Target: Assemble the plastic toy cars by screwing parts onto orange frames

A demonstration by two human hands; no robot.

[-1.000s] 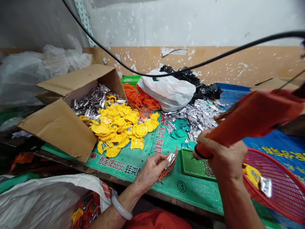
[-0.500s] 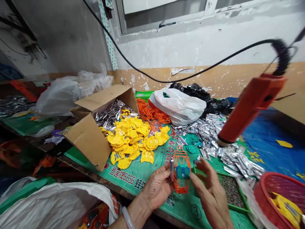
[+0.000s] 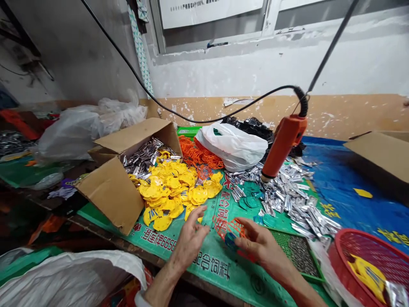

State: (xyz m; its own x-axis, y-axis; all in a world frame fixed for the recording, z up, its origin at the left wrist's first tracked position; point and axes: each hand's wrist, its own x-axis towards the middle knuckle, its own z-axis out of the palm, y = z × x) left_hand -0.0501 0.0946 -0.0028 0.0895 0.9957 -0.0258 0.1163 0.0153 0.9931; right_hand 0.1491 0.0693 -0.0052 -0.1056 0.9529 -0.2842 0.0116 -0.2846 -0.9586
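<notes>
My right hand [image 3: 262, 247] is closed round an orange plastic lattice part [image 3: 231, 232] with a blue piece in it, low over the green mat [image 3: 211, 264]. My left hand [image 3: 190, 238] has its fingers spread and holds nothing; its fingertips reach toward the near edge of the pile of yellow plastic pieces [image 3: 174, 189]. An orange electric screwdriver [image 3: 283, 145] hangs free on its black cord above the silver metal strips [image 3: 287, 198], with no hand on it.
An open cardboard box [image 3: 111, 187] of silver strips lies on its side at left. Behind are orange lattice parts [image 3: 198, 155], a white bag [image 3: 234, 145] and black parts. A green tray of screws [image 3: 297, 251] and a red basket [image 3: 367, 264] sit at right.
The left hand let go of the orange part and moved left toward the yellow pieces. The right hand now holds the part alone. The hanging screwdriver swung left and farther away.
</notes>
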